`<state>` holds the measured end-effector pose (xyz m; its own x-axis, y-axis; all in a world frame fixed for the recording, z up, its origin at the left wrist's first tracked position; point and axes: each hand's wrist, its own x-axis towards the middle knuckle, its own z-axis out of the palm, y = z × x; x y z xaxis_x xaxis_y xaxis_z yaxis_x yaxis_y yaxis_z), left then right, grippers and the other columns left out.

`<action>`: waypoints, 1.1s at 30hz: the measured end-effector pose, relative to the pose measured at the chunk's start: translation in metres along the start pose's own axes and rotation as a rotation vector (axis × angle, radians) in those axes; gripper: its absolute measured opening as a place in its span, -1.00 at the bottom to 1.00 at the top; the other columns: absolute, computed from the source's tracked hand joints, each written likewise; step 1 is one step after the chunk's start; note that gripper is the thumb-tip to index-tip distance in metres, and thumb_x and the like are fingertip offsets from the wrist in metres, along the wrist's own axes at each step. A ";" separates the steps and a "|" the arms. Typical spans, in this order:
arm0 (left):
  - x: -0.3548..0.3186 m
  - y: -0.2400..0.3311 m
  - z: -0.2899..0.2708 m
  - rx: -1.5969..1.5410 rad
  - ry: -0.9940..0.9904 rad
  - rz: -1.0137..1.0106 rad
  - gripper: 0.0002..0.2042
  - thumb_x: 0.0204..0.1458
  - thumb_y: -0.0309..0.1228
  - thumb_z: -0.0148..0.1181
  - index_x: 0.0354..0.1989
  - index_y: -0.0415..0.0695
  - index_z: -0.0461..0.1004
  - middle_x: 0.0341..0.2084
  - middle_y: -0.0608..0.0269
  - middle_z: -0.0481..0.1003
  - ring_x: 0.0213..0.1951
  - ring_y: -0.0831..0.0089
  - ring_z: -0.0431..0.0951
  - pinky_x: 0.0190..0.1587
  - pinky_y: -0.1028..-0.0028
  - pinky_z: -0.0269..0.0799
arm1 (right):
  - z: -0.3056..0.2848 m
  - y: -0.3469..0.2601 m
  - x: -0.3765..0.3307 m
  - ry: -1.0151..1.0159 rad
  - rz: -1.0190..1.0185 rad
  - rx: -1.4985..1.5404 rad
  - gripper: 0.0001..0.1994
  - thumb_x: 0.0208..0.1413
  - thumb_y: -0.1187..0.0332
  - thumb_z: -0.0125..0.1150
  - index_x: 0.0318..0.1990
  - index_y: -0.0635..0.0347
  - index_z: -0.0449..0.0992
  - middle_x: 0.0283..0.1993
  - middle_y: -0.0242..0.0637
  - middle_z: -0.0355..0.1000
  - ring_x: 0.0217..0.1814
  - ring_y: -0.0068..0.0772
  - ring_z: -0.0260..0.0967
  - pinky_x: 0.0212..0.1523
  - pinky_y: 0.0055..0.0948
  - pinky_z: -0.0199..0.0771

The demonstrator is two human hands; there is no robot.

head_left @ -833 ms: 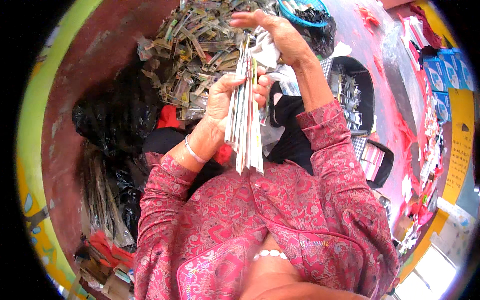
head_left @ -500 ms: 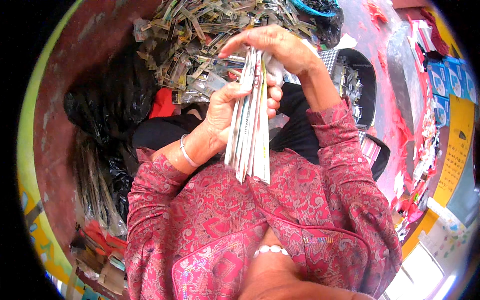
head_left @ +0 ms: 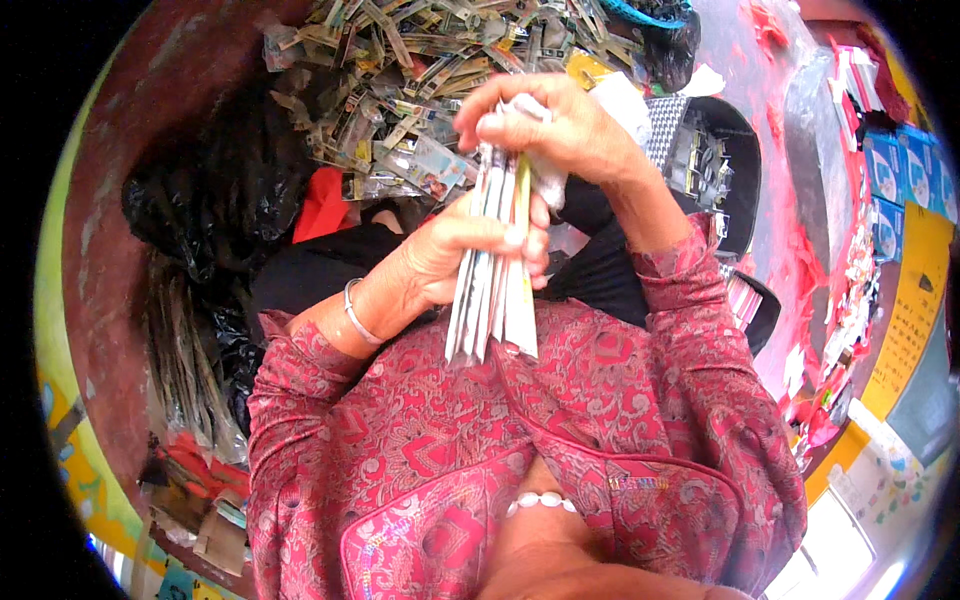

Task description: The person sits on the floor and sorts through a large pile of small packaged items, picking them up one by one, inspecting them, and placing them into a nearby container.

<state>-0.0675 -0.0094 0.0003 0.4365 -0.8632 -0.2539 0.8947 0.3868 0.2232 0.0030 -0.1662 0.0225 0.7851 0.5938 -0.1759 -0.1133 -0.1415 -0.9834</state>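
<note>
The person sat with a thick stack of folded paper strips (head_left: pixel 492 265) held upright in front of the chest, over the lap. The left hand (head_left: pixel 455 255) was wrapped around the middle of the stack, its fingers (head_left: pixel 520 238) curled tight across the front. The right hand (head_left: pixel 545 130) was closed over the top end, pinching the strip tips together, with a scrap of pale wrapping showing under the fingers. Judging by the thickness of the stack, a fair number had been gathered and squared up. Beyond the knees a big loose heap of strips (head_left: pixel 430 70) lay spread on the reddish floor (head_left: pixel 190 120), so most of the gathering looked to be left. A black plastic bag (head_left: pixel 210 215) slumped to the left, and a dark tray (head_left: pixel 715 160) with small pieces sat to the right.
</note>
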 end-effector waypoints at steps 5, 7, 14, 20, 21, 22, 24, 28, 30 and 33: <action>0.008 0.015 -0.002 -0.271 -0.053 0.061 -0.65 -0.22 -0.47 0.01 -0.21 -0.27 0.18 -0.67 0.26 0.20 -0.59 0.44 0.28 -0.47 0.42 0.44 | -0.011 0.012 0.008 0.188 0.049 0.230 -0.37 -0.08 -0.08 0.05 0.00 0.27 0.28 -0.20 -0.18 0.40 -0.24 -0.51 0.34 -0.19 -0.56 0.34; 0.013 0.019 -0.016 -0.264 -0.137 0.079 -0.68 -0.24 -0.44 0.05 -0.24 -0.26 0.29 -0.62 0.22 0.29 -0.53 0.39 0.36 -0.42 0.38 0.40 | -0.011 0.007 0.007 0.191 0.112 0.252 -0.40 -0.07 -0.06 0.05 -0.01 0.28 0.29 -0.23 -0.16 0.40 -0.25 -0.48 0.35 -0.20 -0.55 0.36; 0.020 0.025 -0.015 -0.074 -0.093 0.091 -0.70 -0.24 -0.41 0.07 -0.28 -0.27 0.32 -0.54 0.14 0.36 -0.51 0.36 0.39 -0.40 0.40 0.39 | -0.015 0.023 0.018 0.136 0.073 0.344 -0.61 -0.10 0.24 0.15 -0.15 0.34 0.36 -0.31 -0.16 0.41 -0.35 -0.46 0.37 -0.31 -0.56 0.41; 0.023 0.027 -0.017 0.017 -0.035 0.106 -0.81 -0.10 -0.37 0.10 -0.38 -0.19 0.32 -0.67 0.36 0.26 -0.66 0.59 0.27 -0.61 0.59 0.27 | -0.009 0.012 0.019 0.175 0.093 0.307 -0.60 -0.06 0.24 0.09 -0.11 0.34 0.34 -0.34 -0.17 0.42 -0.37 -0.47 0.37 -0.33 -0.56 0.40; 0.023 0.027 -0.020 0.026 -0.060 0.091 -0.83 -0.09 -0.36 0.10 -0.40 -0.18 0.31 -0.68 0.38 0.24 -0.68 0.62 0.25 -0.64 0.61 0.24 | -0.007 0.013 0.019 0.181 0.104 0.331 -0.60 -0.06 0.23 0.08 -0.11 0.34 0.33 -0.35 -0.18 0.42 -0.36 -0.47 0.37 -0.33 -0.56 0.40; 0.024 0.028 -0.022 0.035 -0.085 0.074 -0.84 -0.08 -0.36 0.10 -0.43 -0.16 0.30 -0.70 0.41 0.21 -0.69 0.65 0.22 -0.67 0.64 0.20 | -0.005 0.009 0.018 0.183 0.096 0.327 -0.59 -0.09 0.25 0.13 -0.11 0.33 0.33 -0.38 -0.19 0.42 -0.39 -0.47 0.38 -0.33 -0.55 0.40; 0.025 0.030 -0.021 0.030 -0.132 0.024 -0.84 -0.09 -0.38 0.11 -0.48 -0.14 0.27 -0.71 0.44 0.18 -0.73 0.69 0.17 -0.72 0.67 0.13 | -0.009 0.014 0.018 0.110 0.118 0.311 -0.63 -0.12 0.29 0.17 -0.15 0.31 0.35 -0.40 -0.21 0.42 -0.41 -0.47 0.38 -0.34 -0.53 0.41; 0.028 0.031 -0.019 0.103 0.007 -0.021 -0.82 -0.13 -0.37 0.13 -0.41 -0.17 0.30 -0.69 0.40 0.24 -0.71 0.65 0.23 -0.70 0.65 0.19 | -0.013 0.017 0.017 0.168 0.091 0.197 -0.78 -0.22 0.33 0.25 -0.42 0.24 0.42 -0.45 -0.28 0.41 -0.46 -0.54 0.35 -0.38 -0.57 0.37; 0.023 0.035 -0.019 0.274 0.123 0.067 -0.75 -0.16 -0.35 0.14 -0.33 -0.20 0.30 -0.64 0.31 0.29 -0.64 0.55 0.32 -0.61 0.58 0.30 | -0.012 0.016 0.020 0.224 0.006 0.131 -0.81 -0.25 0.33 0.25 -0.48 0.22 0.43 -0.47 -0.33 0.40 -0.48 -0.58 0.32 -0.39 -0.59 0.33; 0.018 0.036 -0.013 0.420 0.187 0.193 -0.66 -0.18 -0.31 0.15 -0.28 -0.22 0.25 -0.58 0.23 0.31 -0.54 0.42 0.38 -0.45 0.47 0.37 | -0.012 0.016 0.019 0.329 -0.120 0.015 -0.84 -0.27 0.35 0.23 -0.50 0.20 0.43 -0.52 -0.39 0.38 -0.48 -0.59 0.29 -0.41 -0.58 0.32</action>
<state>-0.0264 -0.0074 -0.0086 0.6340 -0.7008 -0.3269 0.6978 0.3362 0.6325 0.0239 -0.1666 0.0043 0.9472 0.3182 -0.0382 -0.0157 -0.0730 -0.9972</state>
